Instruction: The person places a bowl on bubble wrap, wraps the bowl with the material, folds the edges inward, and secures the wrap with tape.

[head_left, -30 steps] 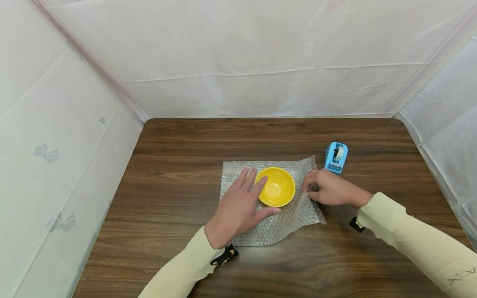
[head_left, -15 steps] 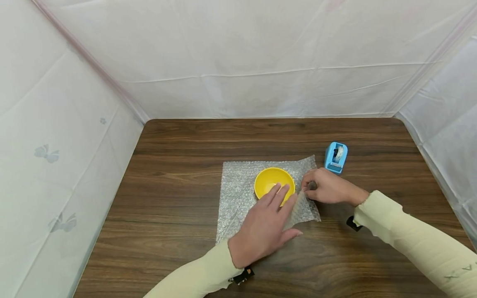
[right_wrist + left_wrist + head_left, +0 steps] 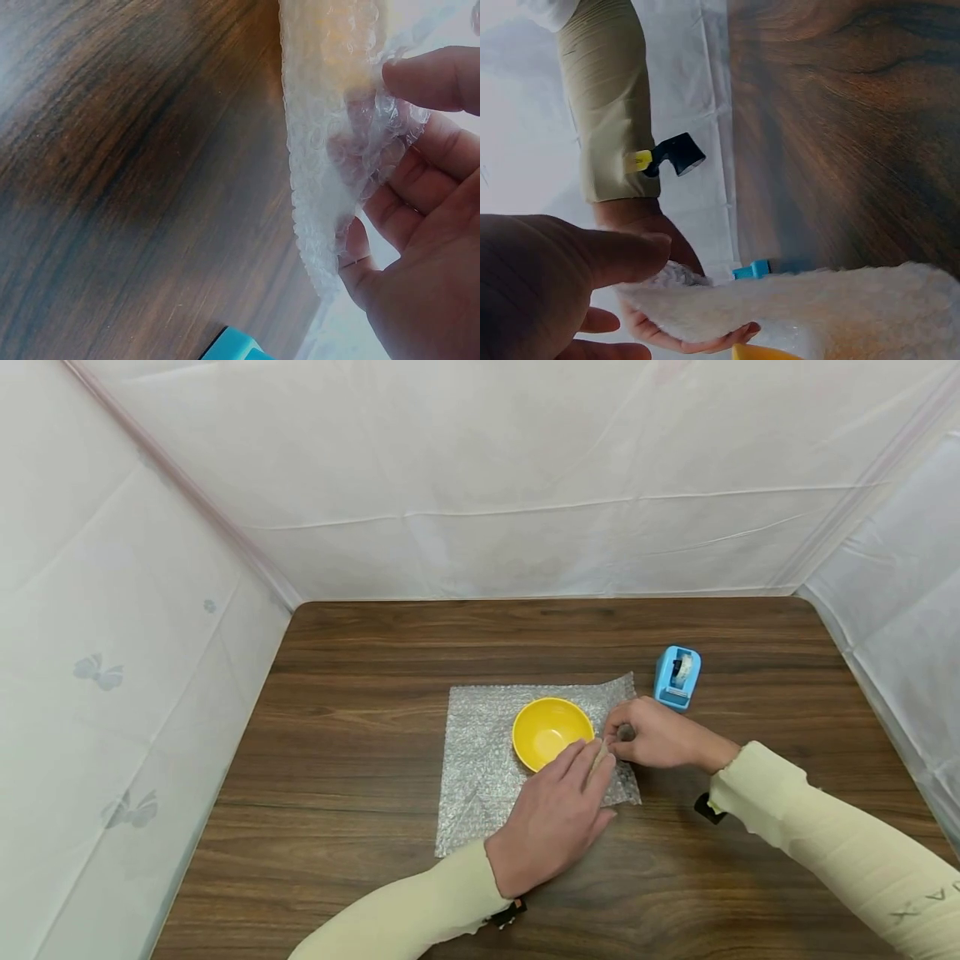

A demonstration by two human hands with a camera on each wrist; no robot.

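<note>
1. Fingers and thumb of my right hand (image 3: 663,733) pinch the clear, silvery plastic bubble-wrap sheet (image 3: 476,752) on its right side;
2. my left hand (image 3: 551,822) has come across from the left of the round, glossy yellow bowl (image 3: 547,727) to its near right rim, fingers stretched out side by side, thumb apart;
3. the bowl sits upright on the sheet; the near edge has lifted, so the fold looks only begun.

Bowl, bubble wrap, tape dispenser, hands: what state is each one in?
Yellow bowl: upright, partly hidden.
Bubble wrap: spread under the bowl, right side lifted.
Tape dispenser: upright, holding a roll.
Left hand: fingers extended, at the bowl's near side.
Right hand: pinching the bubble wrap.
</note>
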